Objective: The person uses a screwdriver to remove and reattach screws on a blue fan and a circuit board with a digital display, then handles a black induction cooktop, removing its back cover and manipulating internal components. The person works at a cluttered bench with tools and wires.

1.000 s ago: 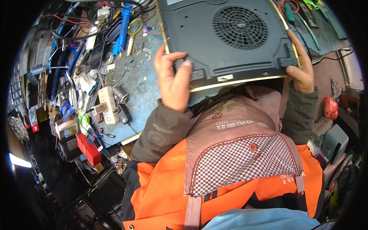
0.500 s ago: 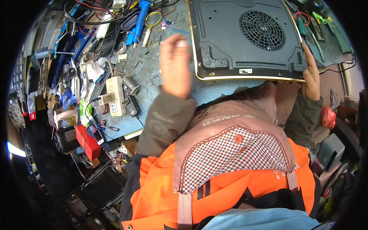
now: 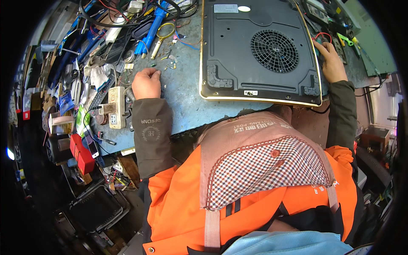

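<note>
An induction cooker [image 3: 238,63] lies upside down on the bench, its black base with a round fan grille facing up and a gold-coloured rim around it. My right hand [image 3: 333,63] is beside its right edge, fingers bent around a green-handled screwdriver [image 3: 316,50], which is mostly covered by them. My left hand [image 3: 146,84] rests closed on the blue bench [image 3: 182,93], left of the cooker and beside a partly hidden wire spool [image 3: 129,94]. Whatever its curled fingers hold, if anything, is hidden.
A magnifying glass [image 3: 165,32] and a blue tube-shaped tool [image 3: 155,23] lie beyond my left hand. A power strip [image 3: 116,108], a red box [image 3: 81,154] and cluttered tools fill the left. Small scraps [image 3: 172,61] and a red wire loop [image 3: 324,36] are also there.
My left hand has moved left, away from the cooker, and closed on the bench. My right hand has left the cooker's edge and moved farther away to the green handle. The view has shifted.
</note>
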Action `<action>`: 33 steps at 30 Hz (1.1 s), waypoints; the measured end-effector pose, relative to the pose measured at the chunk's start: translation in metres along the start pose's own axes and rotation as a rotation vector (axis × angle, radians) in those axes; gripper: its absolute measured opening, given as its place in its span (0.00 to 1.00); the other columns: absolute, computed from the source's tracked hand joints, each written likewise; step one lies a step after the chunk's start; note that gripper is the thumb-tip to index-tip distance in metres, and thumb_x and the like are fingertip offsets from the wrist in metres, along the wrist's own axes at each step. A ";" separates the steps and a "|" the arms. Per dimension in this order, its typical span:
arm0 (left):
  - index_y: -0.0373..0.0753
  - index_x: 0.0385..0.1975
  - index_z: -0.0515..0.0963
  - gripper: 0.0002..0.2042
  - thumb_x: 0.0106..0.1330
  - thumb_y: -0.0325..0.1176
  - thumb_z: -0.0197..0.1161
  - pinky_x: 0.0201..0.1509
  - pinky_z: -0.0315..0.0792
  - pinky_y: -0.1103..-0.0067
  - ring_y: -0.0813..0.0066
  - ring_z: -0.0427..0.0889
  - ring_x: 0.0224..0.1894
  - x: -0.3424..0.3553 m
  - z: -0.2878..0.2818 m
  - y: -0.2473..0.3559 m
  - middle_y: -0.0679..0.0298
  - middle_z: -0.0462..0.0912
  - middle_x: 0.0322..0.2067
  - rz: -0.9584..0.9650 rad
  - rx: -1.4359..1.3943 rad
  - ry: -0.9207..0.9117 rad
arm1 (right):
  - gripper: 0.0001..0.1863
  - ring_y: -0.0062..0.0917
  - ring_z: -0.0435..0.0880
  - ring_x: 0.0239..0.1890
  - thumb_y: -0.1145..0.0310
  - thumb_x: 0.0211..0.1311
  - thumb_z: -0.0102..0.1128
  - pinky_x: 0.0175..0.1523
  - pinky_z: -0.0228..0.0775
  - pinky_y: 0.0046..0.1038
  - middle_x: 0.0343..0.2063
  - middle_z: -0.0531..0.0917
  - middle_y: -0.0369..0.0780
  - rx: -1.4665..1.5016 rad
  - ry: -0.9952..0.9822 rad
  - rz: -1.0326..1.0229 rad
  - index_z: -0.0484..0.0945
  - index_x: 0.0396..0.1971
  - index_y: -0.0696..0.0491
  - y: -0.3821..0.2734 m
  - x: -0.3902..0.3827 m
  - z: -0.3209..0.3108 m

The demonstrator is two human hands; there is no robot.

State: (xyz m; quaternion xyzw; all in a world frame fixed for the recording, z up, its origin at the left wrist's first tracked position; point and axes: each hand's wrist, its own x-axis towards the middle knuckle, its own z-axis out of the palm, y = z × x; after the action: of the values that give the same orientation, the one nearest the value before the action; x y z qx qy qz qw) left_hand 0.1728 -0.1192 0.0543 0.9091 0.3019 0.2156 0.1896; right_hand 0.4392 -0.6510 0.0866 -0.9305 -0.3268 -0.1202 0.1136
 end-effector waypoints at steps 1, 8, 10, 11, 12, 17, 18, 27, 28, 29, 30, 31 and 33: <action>0.35 0.41 0.87 0.12 0.64 0.35 0.71 0.44 0.80 0.65 0.54 0.88 0.34 -0.001 0.001 -0.003 0.50 0.88 0.34 -0.010 0.004 0.001 | 0.34 0.47 0.79 0.59 0.90 0.55 0.48 0.62 0.74 0.40 0.59 0.78 0.46 -0.004 0.029 -0.041 0.78 0.61 0.47 0.001 0.003 0.001; 0.32 0.46 0.83 0.07 0.72 0.26 0.65 0.40 0.81 0.78 0.77 0.85 0.34 -0.006 -0.001 0.002 0.61 0.87 0.34 -0.129 -0.748 0.144 | 0.24 0.37 0.83 0.60 0.86 0.58 0.58 0.65 0.73 0.34 0.56 0.84 0.44 0.178 0.306 -0.159 0.80 0.56 0.55 0.018 -0.007 -0.011; 0.30 0.46 0.84 0.07 0.72 0.23 0.65 0.41 0.80 0.81 0.81 0.84 0.36 -0.012 -0.012 0.019 0.64 0.87 0.36 -0.086 -0.798 0.154 | 0.18 0.33 0.84 0.59 0.82 0.68 0.58 0.65 0.75 0.34 0.56 0.85 0.45 0.427 0.498 0.015 0.80 0.56 0.57 0.015 -0.014 -0.010; 0.30 0.46 0.84 0.07 0.71 0.22 0.65 0.42 0.80 0.81 0.81 0.84 0.37 -0.015 -0.015 0.024 0.63 0.87 0.36 -0.064 -0.810 0.160 | 0.17 0.34 0.84 0.58 0.81 0.69 0.59 0.65 0.75 0.36 0.55 0.85 0.46 0.604 0.618 -0.058 0.80 0.56 0.59 0.016 -0.011 -0.011; 0.30 0.46 0.84 0.08 0.71 0.22 0.66 0.42 0.80 0.81 0.81 0.84 0.37 -0.017 -0.017 0.030 0.63 0.87 0.37 -0.036 -0.819 0.163 | 0.15 0.35 0.85 0.57 0.80 0.71 0.59 0.65 0.75 0.37 0.55 0.85 0.48 0.782 0.743 -0.125 0.80 0.56 0.61 0.018 -0.007 -0.015; 0.30 0.54 0.80 0.18 0.65 0.16 0.71 0.50 0.78 0.80 0.78 0.85 0.42 -0.051 -0.033 0.079 0.61 0.87 0.40 0.226 -0.870 -0.041 | 0.19 0.58 0.77 0.63 0.75 0.76 0.42 0.73 0.67 0.55 0.59 0.77 0.65 1.341 0.805 -0.152 0.74 0.57 0.70 -0.037 0.016 -0.084; 0.30 0.53 0.80 0.18 0.64 0.16 0.71 0.50 0.79 0.80 0.77 0.86 0.42 -0.058 -0.034 0.087 0.60 0.88 0.39 0.291 -0.798 -0.066 | 0.21 0.59 0.76 0.65 0.73 0.77 0.39 0.74 0.63 0.56 0.60 0.76 0.66 1.490 0.652 -0.204 0.74 0.58 0.71 -0.049 0.019 -0.095; 0.29 0.49 0.83 0.16 0.60 0.14 0.72 0.44 0.79 0.78 0.71 0.88 0.38 -0.069 -0.045 0.117 0.55 0.88 0.37 0.488 -0.789 -0.148 | 0.26 0.40 0.79 0.60 0.79 0.71 0.49 0.66 0.69 0.42 0.55 0.79 0.54 1.788 0.176 -0.540 0.62 0.68 0.64 -0.229 0.068 -0.070; 0.29 0.49 0.83 0.16 0.60 0.14 0.71 0.43 0.79 0.78 0.71 0.88 0.37 -0.069 -0.047 0.117 0.55 0.88 0.37 0.503 -0.774 -0.155 | 0.28 0.37 0.80 0.59 0.80 0.70 0.51 0.65 0.71 0.40 0.54 0.79 0.52 1.796 0.157 -0.563 0.61 0.70 0.63 -0.239 0.071 -0.066; 0.29 0.48 0.84 0.15 0.60 0.14 0.70 0.43 0.79 0.78 0.70 0.88 0.37 -0.069 -0.048 0.119 0.54 0.88 0.37 0.491 -0.811 -0.164 | 0.30 0.35 0.80 0.58 0.81 0.69 0.52 0.64 0.72 0.38 0.53 0.80 0.51 1.796 0.139 -0.586 0.59 0.71 0.62 -0.246 0.074 -0.063; 0.28 0.48 0.84 0.15 0.60 0.13 0.70 0.43 0.79 0.79 0.70 0.88 0.38 -0.068 -0.049 0.118 0.54 0.88 0.37 0.511 -0.790 -0.167 | 0.33 0.33 0.81 0.57 0.82 0.68 0.54 0.63 0.73 0.36 0.52 0.80 0.49 1.801 0.125 -0.599 0.58 0.72 0.61 -0.252 0.075 -0.059; 0.28 0.48 0.84 0.15 0.60 0.13 0.70 0.43 0.79 0.79 0.70 0.88 0.38 -0.067 -0.049 0.117 0.54 0.88 0.37 0.531 -0.769 -0.170 | 0.35 0.30 0.81 0.56 0.83 0.67 0.56 0.61 0.74 0.34 0.51 0.81 0.47 1.800 0.118 -0.614 0.56 0.73 0.60 -0.256 0.077 -0.056; 0.28 0.48 0.84 0.15 0.61 0.13 0.69 0.44 0.79 0.79 0.70 0.88 0.38 -0.065 -0.050 0.119 0.55 0.88 0.37 0.539 -0.725 -0.176 | 0.40 0.25 0.83 0.54 0.85 0.65 0.59 0.59 0.77 0.30 0.49 0.82 0.44 1.789 0.109 -0.641 0.53 0.76 0.59 -0.260 0.083 -0.050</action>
State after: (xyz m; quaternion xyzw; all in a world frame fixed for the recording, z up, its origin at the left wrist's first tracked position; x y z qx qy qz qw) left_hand 0.1558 -0.2381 0.1344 0.8450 -0.0575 0.2710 0.4575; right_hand 0.3295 -0.4199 0.1934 -0.3579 -0.5316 0.1057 0.7603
